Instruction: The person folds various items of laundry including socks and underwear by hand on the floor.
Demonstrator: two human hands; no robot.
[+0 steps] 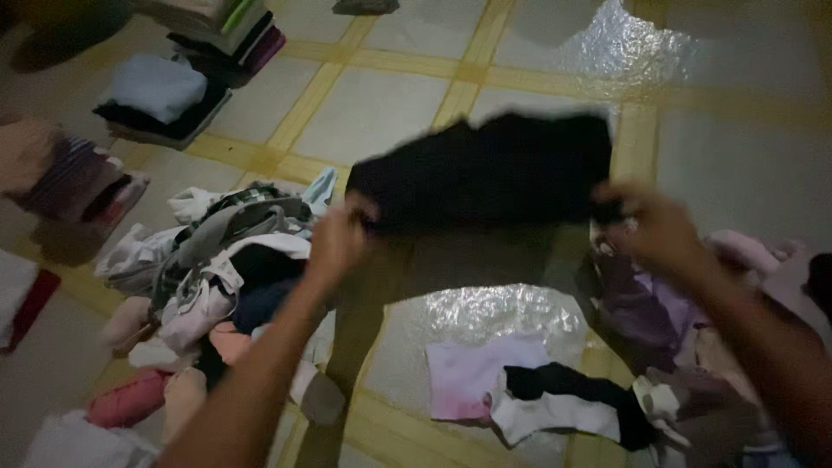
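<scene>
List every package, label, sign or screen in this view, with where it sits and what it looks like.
None can be made out: no package, label, sign or screen shows.
Only clothing is in view: a dark garment held between the left hand and right hand, and loose clothes piles on the tiled floor.

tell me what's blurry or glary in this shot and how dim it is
Head view: dim overall, corners darkest; the dark cloth garment stretched between the left hand and right hand is motion-blurred; glare flares on the glossy tiled floor, upper right and below the garment; the folded stacks at upper left look soft.
</scene>
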